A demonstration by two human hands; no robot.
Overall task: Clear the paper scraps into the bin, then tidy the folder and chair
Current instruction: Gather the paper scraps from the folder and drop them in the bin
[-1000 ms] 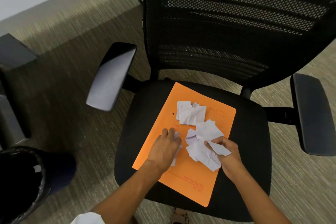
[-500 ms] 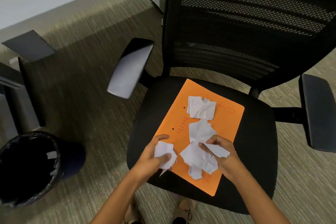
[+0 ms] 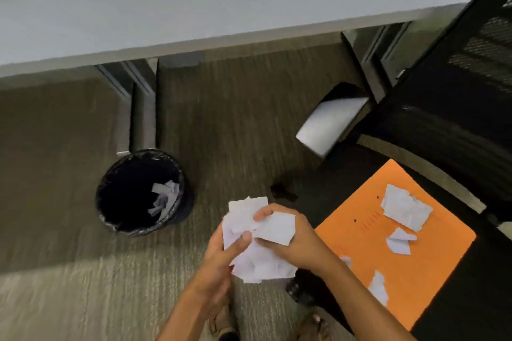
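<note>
Both hands hold one bunch of crumpled white paper scraps (image 3: 256, 260) over the carpet, between the bin and the chair. My left hand (image 3: 221, 260) grips the bunch from the left, my right hand (image 3: 291, 241) from the right. The black lined bin (image 3: 110, 219) stands to the left with a few scraps inside. An orange folder (image 3: 432, 271) lies on the black chair seat (image 3: 471, 299) at the right. On it remain a large torn scrap (image 3: 404, 206), a small one (image 3: 399, 242) and another (image 3: 378, 286) near its lower edge.
A white desk top (image 3: 194, 3) runs across the top, its dark legs (image 3: 142, 108) just behind the bin. The chair's armrest (image 3: 329, 122) and mesh back (image 3: 476, 69) fill the upper right. My sandalled feet (image 3: 224, 324) are at the bottom edge.
Both hands lifted their scraps off the folder and swung left, bringing them together into one bunch. The view turned left, so the bin now sits near the middle.
</note>
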